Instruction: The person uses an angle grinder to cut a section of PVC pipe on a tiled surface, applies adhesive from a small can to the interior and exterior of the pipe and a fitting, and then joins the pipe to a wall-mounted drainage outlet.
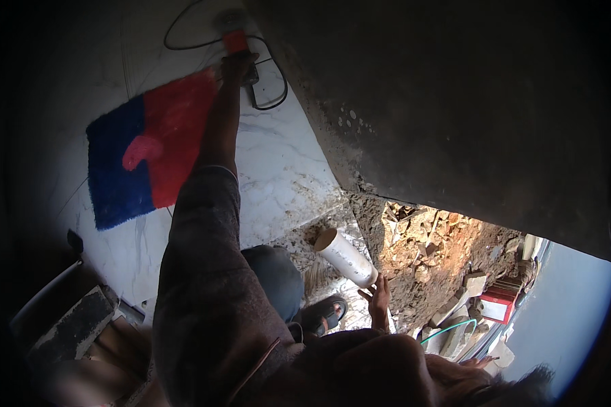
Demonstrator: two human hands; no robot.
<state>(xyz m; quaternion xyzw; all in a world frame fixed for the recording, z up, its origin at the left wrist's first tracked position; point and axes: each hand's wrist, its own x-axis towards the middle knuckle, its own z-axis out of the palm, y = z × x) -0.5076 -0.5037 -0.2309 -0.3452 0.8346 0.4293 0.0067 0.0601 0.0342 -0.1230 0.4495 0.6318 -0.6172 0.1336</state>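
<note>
A home under building work: white marble floor tiles [278, 169] at ten o'clock, broken brick rubble [434, 251] at four.

Left hand [236, 66] grips a red-handled power tool [236, 37] (corded) above the mat [153, 149]; right hand [379, 293] touches a white pipe [346, 258].

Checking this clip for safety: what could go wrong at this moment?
The left hand is stretched far out to grip a red power tool whose black cord loops loosely right beside it; the cord could snag. The right hand only touches the white pipe at its end, so it might roll into the rubble.
</note>
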